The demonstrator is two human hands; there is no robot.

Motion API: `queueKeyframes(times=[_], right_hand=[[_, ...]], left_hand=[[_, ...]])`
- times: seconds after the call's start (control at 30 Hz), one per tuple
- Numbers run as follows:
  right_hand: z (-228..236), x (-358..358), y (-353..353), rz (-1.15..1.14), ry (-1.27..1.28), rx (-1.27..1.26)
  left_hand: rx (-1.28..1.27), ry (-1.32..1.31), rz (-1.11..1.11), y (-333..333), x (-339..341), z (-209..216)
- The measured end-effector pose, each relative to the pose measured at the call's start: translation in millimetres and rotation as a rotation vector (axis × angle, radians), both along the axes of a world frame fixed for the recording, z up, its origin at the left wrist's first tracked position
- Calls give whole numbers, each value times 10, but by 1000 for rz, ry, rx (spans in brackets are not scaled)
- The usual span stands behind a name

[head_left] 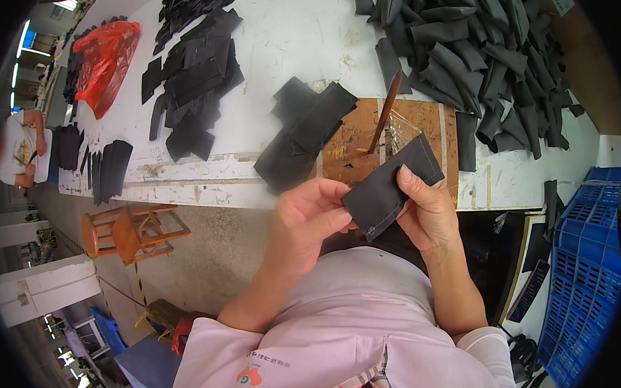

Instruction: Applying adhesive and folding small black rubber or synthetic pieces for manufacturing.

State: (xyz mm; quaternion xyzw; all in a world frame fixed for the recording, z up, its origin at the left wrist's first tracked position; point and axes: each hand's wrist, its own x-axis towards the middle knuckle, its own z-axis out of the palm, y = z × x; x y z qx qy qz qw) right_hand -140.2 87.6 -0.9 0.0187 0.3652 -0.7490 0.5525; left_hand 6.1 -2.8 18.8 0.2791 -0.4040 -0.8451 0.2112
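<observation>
Between my two hands is a black stitched fabric piece (388, 191), rectangular and tilted, with a pale seam along its edges. My left hand (316, 212) pinches its lower left corner between thumb and fingers. On its right side, my right hand (426, 203) grips it with the thumb on top and the fingers underneath. Just beyond, a brown pointed rod (387, 114) stands up from a worn wooden board (348, 154). A small stack of black fabric pieces (303, 134) lies on the board's left side, close to my left hand.
A large heap of dark tube-shaped fabric pieces (465, 54) covers the table's (290, 45) far right. Flat black pieces (201, 76) lie left, near a red plastic bag (110, 64). Blue crates (583, 278) stand right, a wooden stool (133, 230) left. Another person (28, 147) is far left.
</observation>
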Motion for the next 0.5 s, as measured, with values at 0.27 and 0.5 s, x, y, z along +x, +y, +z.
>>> queueKeyframes(times=[0.27,0.5], right_hand=[[121,25,-14,264,786,371],[111,35,90,-88,1460,304]], left_hand=[[-253,-136,69,87,-83,2],[-583,-275,222,156,-136,-25]])
